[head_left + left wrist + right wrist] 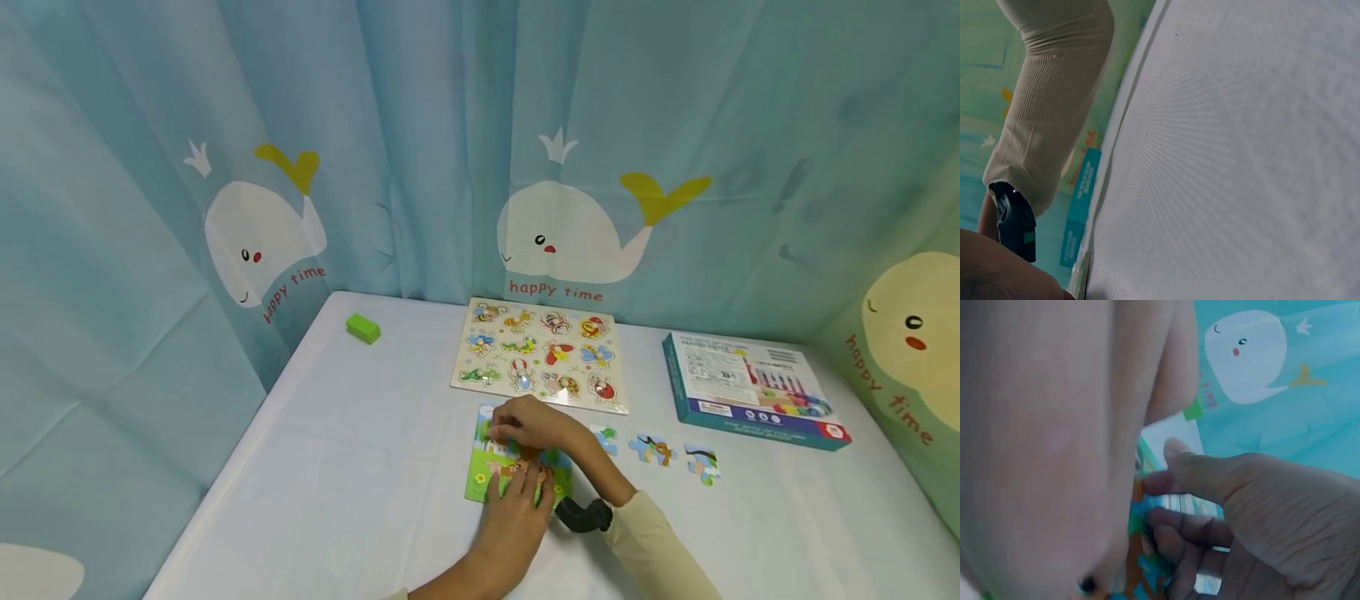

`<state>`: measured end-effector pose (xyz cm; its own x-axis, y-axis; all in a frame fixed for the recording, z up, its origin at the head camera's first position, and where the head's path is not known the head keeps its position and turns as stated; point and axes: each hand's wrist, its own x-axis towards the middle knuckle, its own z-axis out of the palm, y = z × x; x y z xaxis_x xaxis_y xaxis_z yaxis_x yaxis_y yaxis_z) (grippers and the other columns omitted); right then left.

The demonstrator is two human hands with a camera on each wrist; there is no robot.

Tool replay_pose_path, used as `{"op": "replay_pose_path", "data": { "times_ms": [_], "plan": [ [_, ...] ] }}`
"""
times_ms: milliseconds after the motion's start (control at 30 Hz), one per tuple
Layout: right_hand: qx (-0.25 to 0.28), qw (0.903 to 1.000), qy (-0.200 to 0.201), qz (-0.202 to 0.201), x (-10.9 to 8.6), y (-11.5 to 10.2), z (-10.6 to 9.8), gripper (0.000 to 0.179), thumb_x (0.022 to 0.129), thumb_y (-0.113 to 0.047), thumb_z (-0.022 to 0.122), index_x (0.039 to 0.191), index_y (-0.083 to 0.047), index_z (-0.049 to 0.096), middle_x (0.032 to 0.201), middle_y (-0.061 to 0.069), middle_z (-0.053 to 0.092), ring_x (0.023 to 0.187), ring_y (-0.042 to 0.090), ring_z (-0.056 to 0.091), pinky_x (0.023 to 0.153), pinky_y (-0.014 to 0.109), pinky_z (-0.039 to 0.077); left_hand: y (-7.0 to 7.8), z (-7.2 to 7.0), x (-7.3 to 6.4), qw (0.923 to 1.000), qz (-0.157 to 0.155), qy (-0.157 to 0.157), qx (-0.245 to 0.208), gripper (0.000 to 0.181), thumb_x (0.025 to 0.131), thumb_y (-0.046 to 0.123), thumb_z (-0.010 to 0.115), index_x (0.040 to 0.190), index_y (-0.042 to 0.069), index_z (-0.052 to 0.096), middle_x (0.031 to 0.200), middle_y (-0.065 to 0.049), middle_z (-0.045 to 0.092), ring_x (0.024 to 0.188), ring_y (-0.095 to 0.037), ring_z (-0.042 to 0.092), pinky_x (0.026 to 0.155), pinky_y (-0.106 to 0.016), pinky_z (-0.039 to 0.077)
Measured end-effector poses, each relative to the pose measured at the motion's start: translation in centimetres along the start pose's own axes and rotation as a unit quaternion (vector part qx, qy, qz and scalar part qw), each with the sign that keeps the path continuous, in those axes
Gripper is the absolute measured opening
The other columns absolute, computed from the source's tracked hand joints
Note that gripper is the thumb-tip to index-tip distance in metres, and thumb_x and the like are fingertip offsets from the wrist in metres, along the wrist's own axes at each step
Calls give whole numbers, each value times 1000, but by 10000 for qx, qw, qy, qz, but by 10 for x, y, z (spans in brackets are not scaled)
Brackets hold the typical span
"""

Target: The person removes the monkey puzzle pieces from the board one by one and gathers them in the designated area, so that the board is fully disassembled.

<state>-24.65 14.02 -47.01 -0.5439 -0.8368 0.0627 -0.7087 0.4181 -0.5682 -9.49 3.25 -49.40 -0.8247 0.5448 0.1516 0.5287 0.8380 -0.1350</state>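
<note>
A small jigsaw puzzle (477,482), green and blue with cartoon animals, lies on the white table in the head view. My left hand (513,525) rests on its lower part with fingers stretched and spread. Over the upper left part bends my right hand (536,423), its curled fingers and thumb pinching a puzzle piece at the picture. In the right wrist view my right hand (1260,512) shows its fingertips close to the colourful puzzle (1141,569); the large blurred left hand (1047,450) hides much of it. My left hand (1004,269) fills the lower left corner of the left wrist view.
Three loose puzzle pieces (652,450) lie right of the puzzle. Behind it is a wooden insect board (540,354). A flat box (750,387) sits at the right, a green block (363,328) at the back left. Whale-print curtains (420,150) enclose the table.
</note>
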Motion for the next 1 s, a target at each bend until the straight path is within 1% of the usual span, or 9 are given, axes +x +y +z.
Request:
{"op": "replay_pose_path", "data": {
  "times_ms": [100, 200, 400, 467, 567, 667, 767, 900, 1000],
  "plan": [
    [230, 9994, -86, 228, 0, -1, 0, 21, 98, -14, 58, 78, -9, 61, 63, -4, 56, 55, -3, 38, 57, 18, 37, 1, 1, 0, 10000, 1, 31, 29, 55, 85, 31, 76, 135, 19, 58, 143, -8, 51, 126, -22, 48, 93, -51, 51],
    [521, 9976, -69, 458, -1, -2, -1, 20, 98, -14, 59, 79, -9, 59, 65, -3, 57, 54, -1, 40, 56, 18, 38, 2, 2, 0, 9999, -49, 116, 68, 52, 86, 31, 75, 134, 19, 58, 142, -7, 51, 125, -21, 48, 93, -51, 51],
    [852, 9929, -196, 802, -8, 1, -4, 13, 93, -18, 68, 87, -10, 60, 74, -4, 60, 61, 1, 48, 58, 20, 44, 2, -1, 1, 9998, -99, -160, 39, 53, 87, 30, 73, 136, 21, 56, 146, -7, 48, 128, -20, 46, 95, -50, 49],
    [954, 9915, -232, 849, -10, 2, -5, 14, 90, -20, 71, 90, -10, 61, 76, -4, 60, 62, 2, 49, 59, 20, 45, 2, 0, 1, 9999, -112, -115, 26, 53, 87, 30, 73, 136, 20, 56, 145, -7, 49, 127, -21, 46, 94, -50, 50],
    [1101, 9903, -177, 829, -12, 2, -6, 13, 90, -17, 71, 92, -7, 62, 78, -1, 63, 64, 4, 52, 61, 21, 47, 2, 2, 1, 9999, -143, 58, 25, 51, 87, 29, 73, 135, 20, 58, 143, -7, 51, 124, -21, 48, 94, -50, 50],
    [1269, 9875, 11, 938, -14, 4, -7, 11, 91, -15, 69, 95, -6, 63, 81, 1, 65, 66, 6, 55, 62, 22, 49, 2, 1, 0, 9999, -133, 101, 3, 50, 87, 28, 74, 134, 20, 59, 143, -7, 51, 124, -21, 49, 94, -50, 50],
    [1395, 9838, 275, 1091, -17, 5, -8, 11, 92, -14, 68, 97, -5, 65, 83, 3, 66, 69, 8, 58, 63, 24, 50, 2, 0, 0, 9999, -113, 33, -48, 51, 86, 28, 74, 134, 21, 59, 144, -8, 50, 124, -21, 50, 94, -51, 50],
    [1408, 9821, 679, 1052, -23, 6, -13, 11, 95, -14, 64, 98, -4, 66, 85, 7, 66, 73, 15, 61, 64, 26, 52, 2, 0, 0, 9998, -135, -38, -122, 50, 86, 26, 74, 134, 22, 60, 145, -8, 50, 125, -21, 51, 93, -50, 51],
    [1441, 9784, 1045, 1049, -28, 7, -19, 12, 96, -13, 61, 99, -3, 66, 87, 10, 66, 76, 20, 62, 66, 28, 53, 2, -1, 0, 9997, -167, 115, -112, 47, 86, 26, 73, 132, 22, 62, 142, -7, 53, 123, -20, 52, 93, -50, 51]
  ]
}}
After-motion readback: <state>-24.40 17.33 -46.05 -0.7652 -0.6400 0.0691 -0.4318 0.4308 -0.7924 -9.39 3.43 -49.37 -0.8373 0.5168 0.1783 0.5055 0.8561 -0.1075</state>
